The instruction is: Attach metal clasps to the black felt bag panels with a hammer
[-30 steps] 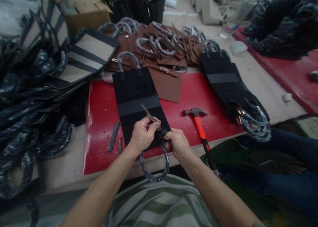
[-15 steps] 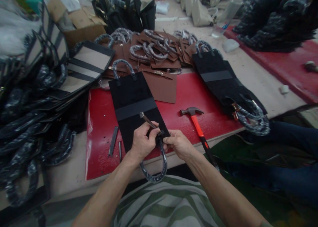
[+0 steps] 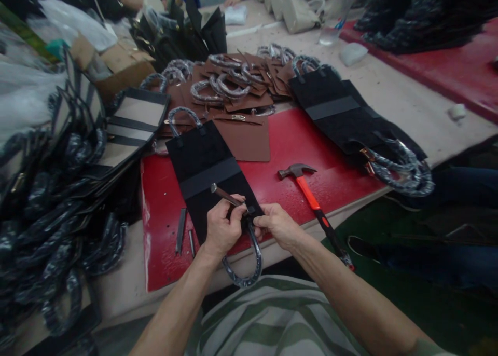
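A black bag panel (image 3: 204, 151) with a grey band across it lies flat on the red board (image 3: 159, 262). Each of its ends carries a plastic-wrapped handle; the near handle (image 3: 246, 281) hangs over the table edge. My left hand (image 3: 222, 226) is closed around a slim metal rod tool (image 3: 223, 193), which slants over the panel; its lower end is by the near handle's base, partly hidden by my fingers. My right hand (image 3: 280, 226) pinches the panel's near edge beside that handle base. A claw hammer (image 3: 311, 192) with a red and black grip rests to the right.
Two metal bars (image 3: 181, 231) lie left of the panel. Brown bag panels (image 3: 249, 138) with wrapped handles are heaped behind. Stacked black panels (image 3: 136, 114) crowd the left; more black panels (image 3: 330, 94) lie at right. Another person's hand (image 3: 232, 0) shows at the far side.
The view has shifted slightly, so the surroundings sit differently in the frame. Both hands keep their grip at the handle base, and the rod tool leans a little lower.
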A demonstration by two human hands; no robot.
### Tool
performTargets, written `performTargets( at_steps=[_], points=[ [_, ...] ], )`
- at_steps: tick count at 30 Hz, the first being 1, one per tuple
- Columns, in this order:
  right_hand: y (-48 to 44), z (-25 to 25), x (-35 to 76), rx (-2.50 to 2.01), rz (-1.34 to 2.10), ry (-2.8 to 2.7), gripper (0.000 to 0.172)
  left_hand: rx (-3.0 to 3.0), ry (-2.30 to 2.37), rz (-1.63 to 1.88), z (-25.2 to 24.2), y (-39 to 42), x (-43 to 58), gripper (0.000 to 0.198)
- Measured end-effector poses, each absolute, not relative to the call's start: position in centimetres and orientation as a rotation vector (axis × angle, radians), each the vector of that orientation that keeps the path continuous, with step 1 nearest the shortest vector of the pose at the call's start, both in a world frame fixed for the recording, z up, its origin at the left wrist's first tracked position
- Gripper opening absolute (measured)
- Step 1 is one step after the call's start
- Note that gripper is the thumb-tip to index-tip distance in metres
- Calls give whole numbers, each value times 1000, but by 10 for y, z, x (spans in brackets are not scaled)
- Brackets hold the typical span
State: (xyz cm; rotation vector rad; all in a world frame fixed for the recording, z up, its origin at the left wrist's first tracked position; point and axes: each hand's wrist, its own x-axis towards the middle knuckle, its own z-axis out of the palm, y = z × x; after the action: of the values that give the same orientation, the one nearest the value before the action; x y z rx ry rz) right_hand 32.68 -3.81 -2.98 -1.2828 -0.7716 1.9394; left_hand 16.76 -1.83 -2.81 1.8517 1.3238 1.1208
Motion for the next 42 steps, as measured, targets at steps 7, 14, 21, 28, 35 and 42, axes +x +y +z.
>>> performTargets(
  at_steps=[7, 14, 21, 28, 35, 42],
  points=[
    [-43, -27, 320, -1456, 1781, -862, 10, 1987, 1283, 1152, -34, -19, 170, 12],
    [-51, -18, 322, -1669, 1451, -1215, 15, 2054, 1282, 1106, -41, -22, 171, 12],
    [-57, 9, 332, -2091, 697, -2079, 20, 2278, 1213, 1066, -49, -30, 174, 14],
    [-62, -3, 343, -2023, 697, -1935, 16, 2187, 1241, 1079, -46, -31, 176, 14],
    [-69, -10, 345, -1877, 878, -1672, 21, 2034, 1290, 1133, -49, -37, 178, 12],
    [-50, -17, 340, -1767, 1233, -1270, 20, 1942, 1366, 1146, -49, -43, 179, 15]
  ],
)
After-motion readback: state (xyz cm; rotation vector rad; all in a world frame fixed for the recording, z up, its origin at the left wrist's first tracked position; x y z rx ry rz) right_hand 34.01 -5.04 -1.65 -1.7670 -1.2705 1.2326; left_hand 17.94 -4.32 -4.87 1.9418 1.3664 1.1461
